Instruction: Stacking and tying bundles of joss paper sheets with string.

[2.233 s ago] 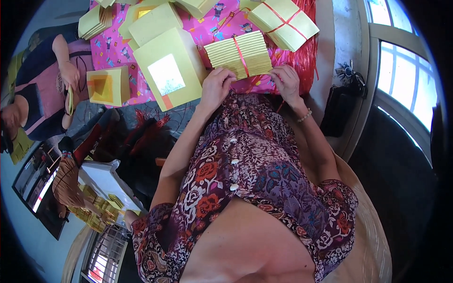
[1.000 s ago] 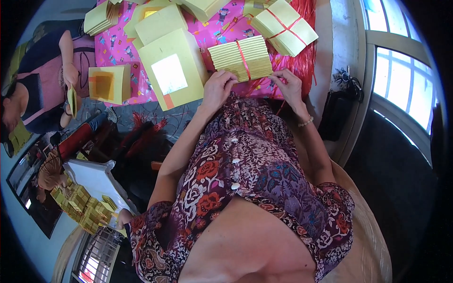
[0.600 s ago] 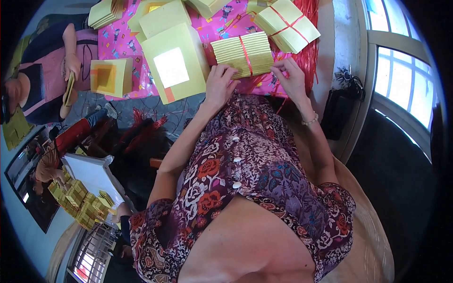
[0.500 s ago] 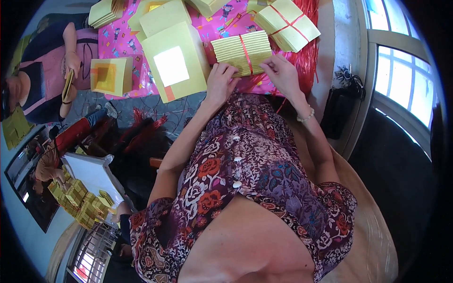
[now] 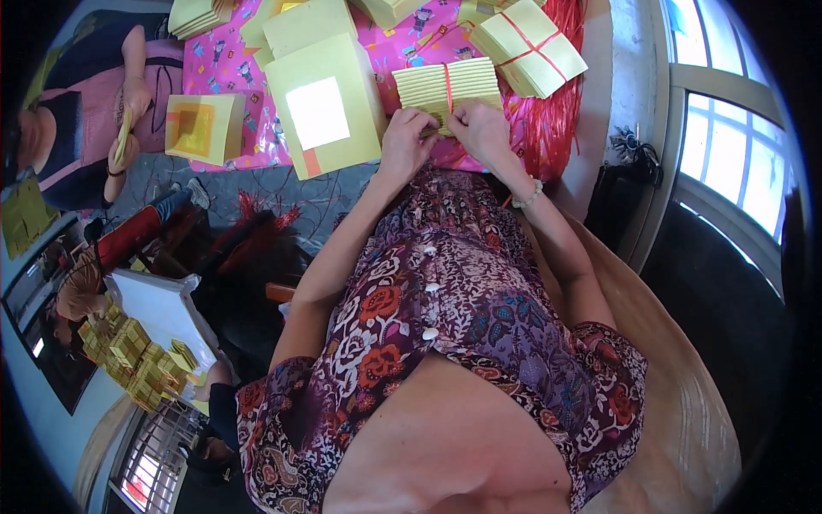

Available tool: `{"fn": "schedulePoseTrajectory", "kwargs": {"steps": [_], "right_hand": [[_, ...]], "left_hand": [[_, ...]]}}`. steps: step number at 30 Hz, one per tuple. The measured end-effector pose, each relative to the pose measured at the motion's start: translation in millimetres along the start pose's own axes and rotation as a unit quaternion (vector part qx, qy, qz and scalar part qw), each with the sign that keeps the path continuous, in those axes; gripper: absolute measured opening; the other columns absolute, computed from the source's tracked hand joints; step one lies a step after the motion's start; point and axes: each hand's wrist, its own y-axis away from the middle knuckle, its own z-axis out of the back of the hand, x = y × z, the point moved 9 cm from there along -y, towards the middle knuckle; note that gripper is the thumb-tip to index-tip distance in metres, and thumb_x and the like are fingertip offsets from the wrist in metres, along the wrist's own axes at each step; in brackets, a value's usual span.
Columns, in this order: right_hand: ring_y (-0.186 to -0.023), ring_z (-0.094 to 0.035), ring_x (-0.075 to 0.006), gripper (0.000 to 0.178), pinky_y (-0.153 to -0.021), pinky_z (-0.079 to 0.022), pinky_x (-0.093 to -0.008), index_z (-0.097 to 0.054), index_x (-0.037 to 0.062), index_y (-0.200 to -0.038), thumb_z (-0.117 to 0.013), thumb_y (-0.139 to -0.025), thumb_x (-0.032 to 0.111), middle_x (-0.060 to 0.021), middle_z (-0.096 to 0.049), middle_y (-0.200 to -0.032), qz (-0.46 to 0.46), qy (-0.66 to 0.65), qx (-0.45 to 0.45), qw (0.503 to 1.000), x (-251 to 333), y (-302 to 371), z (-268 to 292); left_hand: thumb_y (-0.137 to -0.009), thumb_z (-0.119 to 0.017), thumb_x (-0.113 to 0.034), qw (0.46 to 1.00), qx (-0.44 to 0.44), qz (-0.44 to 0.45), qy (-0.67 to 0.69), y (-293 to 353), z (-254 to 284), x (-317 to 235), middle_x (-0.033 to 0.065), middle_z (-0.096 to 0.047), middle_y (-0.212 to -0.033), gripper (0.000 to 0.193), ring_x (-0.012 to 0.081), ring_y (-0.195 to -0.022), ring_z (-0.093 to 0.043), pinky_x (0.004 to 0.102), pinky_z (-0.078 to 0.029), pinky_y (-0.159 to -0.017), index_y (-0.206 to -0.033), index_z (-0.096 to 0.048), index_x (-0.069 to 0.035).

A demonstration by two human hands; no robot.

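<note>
A bundle of ridged yellow paper [image 5: 419, 84] lies on the pink patterned table cover near its front edge. One red ribbon [image 5: 448, 77] runs across its middle. My left hand [image 5: 405, 141] has its fingers curled over the bundle's near left edge. At the near side of the bundle, my right hand [image 5: 482, 130] is closed in a pinch by the ribbon. The fingertips partly cover the ribbon's near end, so any knot is hidden.
Left of the bundle stands a tall stack of yellow paper [image 5: 360, 103] with a silver square on top. A stack tied crosswise [image 5: 529, 47] lies behind right, beside loose red ribbon strands [image 5: 556, 128]. Another person's hands [image 5: 128, 111] hold yellow paper at far left.
My right hand has moved left along the bundle's near edge to the ribbon, closer to my left hand. The whole view has shifted slightly.
</note>
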Motion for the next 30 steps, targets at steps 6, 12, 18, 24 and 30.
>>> {"fn": "schedulePoseTrajectory", "kwargs": {"steps": [6, 12, 18, 24, 30], "right_hand": [[-0.075, -0.064, -0.0349, 0.019, -0.066, -0.051, -0.0433, -0.068, 0.0043, -0.083, -0.066, -0.083, 0.023, -0.0165, -0.066, -0.08, 0.012, -0.072, -0.065, 0.995, -18.5, -3.7, 26.5], [-0.108, -0.058, -0.0309, 0.029, -0.092, -0.046, -0.0354, -0.054, -0.0005, -0.123, -0.048, -0.099, 0.014, -0.0197, -0.057, -0.117, 0.098, -0.102, -0.205, 0.969, -37.6, -2.0, 52.7], [-0.139, -0.03, -0.0241, 0.051, -0.114, -0.022, -0.0332, -0.029, 0.0005, -0.147, -0.035, -0.104, 0.026, -0.0151, -0.034, -0.15, -0.013, -0.426, -0.006, 0.904, -62.2, -26.5, -5.3], [-0.137, -0.033, -0.021, 0.059, -0.113, -0.023, -0.0319, -0.03, -0.001, -0.146, -0.034, -0.104, 0.039, -0.0142, -0.038, -0.147, -0.08, -0.511, -0.022, 0.855, -77.4, -31.7, -4.0], [-0.133, -0.035, -0.0219, 0.055, -0.112, -0.024, -0.0322, -0.036, 0.0002, -0.143, -0.036, -0.104, 0.039, -0.0131, -0.042, -0.142, -0.018, -0.404, -0.071, 0.912, -54.3, -41.5, 7.7]], "left_hand": [[-0.071, -0.077, -0.006, 1.0, 0.012, 0.002, 0.006, 0.4, -1.3, -3.1, 0.0095, -0.058, -0.095, 0.025, 0.0295, -0.094, -0.057, 0.0382, -0.048, -0.078, -0.093, -0.064, -0.007], [-0.088, -0.062, -0.012, 0.976, -0.184, 0.058, 0.101, -4.2, 28.9, 13.8, 0.024, -0.044, -0.129, 0.048, 0.0371, -0.123, -0.042, 0.0425, -0.034, -0.105, -0.131, -0.044, 0.002], [-0.098, -0.048, -0.022, 0.94, -0.156, 0.198, 0.23, -20.1, -16.4, 79.9, 0.0247, -0.028, -0.148, 0.06, 0.0372, -0.137, -0.028, 0.0397, -0.02, -0.115, -0.144, -0.022, 0.007], [-0.1, -0.045, -0.031, 0.937, -0.139, 0.229, 0.225, -33.0, -13.1, 89.2, 0.0194, -0.035, -0.146, 0.059, 0.0289, -0.135, -0.035, 0.0352, -0.026, -0.111, -0.147, -0.025, 0.0], [-0.101, -0.045, -0.034, 0.936, -0.142, 0.244, 0.211, -40.2, -3.0, 64.5, 0.0218, -0.048, -0.132, 0.048, 0.0301, -0.125, -0.046, 0.0368, -0.034, -0.105, -0.137, -0.039, -0.003]]}}
